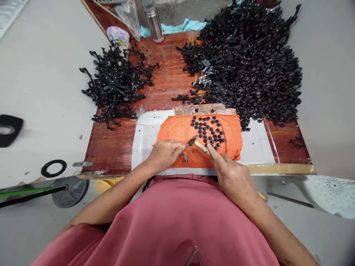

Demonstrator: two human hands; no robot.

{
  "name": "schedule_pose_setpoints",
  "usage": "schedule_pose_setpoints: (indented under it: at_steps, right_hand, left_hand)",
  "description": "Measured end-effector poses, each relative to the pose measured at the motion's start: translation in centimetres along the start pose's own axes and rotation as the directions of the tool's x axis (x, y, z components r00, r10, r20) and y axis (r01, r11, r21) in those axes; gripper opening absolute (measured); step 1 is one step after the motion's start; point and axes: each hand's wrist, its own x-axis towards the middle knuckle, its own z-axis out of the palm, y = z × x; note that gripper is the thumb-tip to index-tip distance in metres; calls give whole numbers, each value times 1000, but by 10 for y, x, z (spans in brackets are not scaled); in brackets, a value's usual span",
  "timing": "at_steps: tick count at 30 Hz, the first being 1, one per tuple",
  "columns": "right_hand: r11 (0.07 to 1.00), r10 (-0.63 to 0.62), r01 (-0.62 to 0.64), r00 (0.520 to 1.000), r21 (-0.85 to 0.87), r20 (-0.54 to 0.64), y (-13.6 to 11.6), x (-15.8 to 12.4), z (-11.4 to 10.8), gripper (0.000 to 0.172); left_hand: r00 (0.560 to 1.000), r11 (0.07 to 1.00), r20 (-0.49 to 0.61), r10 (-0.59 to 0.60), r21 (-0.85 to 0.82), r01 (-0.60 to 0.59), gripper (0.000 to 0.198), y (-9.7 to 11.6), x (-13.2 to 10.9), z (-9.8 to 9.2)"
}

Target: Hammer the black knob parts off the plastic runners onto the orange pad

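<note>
Presently, one thin dark piece (188, 145) sits pinched in the left hand (168, 152) over one orange cloth (176, 127), its long axis running rightward to the head of one wooden-handled tool (202, 147), gripped in the right hand (230, 170). Around are many small round pieces (204, 129), not surely countable, and two heaps of black parts (119, 81).

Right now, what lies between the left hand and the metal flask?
In the head view, outward from the left hand: orange cloth, a strip of white sheet, then wooden tabletop up to the metal flask.
</note>
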Motion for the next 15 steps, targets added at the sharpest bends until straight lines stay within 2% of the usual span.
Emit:
schedule_pose_setpoints:
  at_steps: [3, 7, 9, 12, 14, 15]
  right_hand:
    - [1000, -8, 8, 999, -1, -54, 1, 0, 3, 60]
    - [996, 5, -2, 1000, -89, 29, 1, 0, 6, 62]
    - [1000, 10, -10, 1000, 5, 16, 1, 1, 4, 63]
    - [969, 59, -19, 986, 246, -156, 5, 2, -6, 64]
    - [941, 172, -80, 950, 329, -261, 12, 1, -14, 62]
    - [928, 237, -130, 930, 350, -283, 17, 0, -16, 60]
  left_hand:
    - [1000, 1000, -1, 3, -11, -3, 45, -1, 0, 0]
    - [999, 1000, -35, -4, -17, 3, 43, -2, 1, 4]
    - [999, 1000, -46, -11, -8, 11, 43, -2, 1, 6]
    - [998, 999, -60, -33, -32, 31, 37, -2, 1, 4]
    - [996, 989, -80, -51, -144, 39, 28, -1, 0, -2]
    - [996, 976, -83, -44, -218, 25, 32, 0, 0, -6]
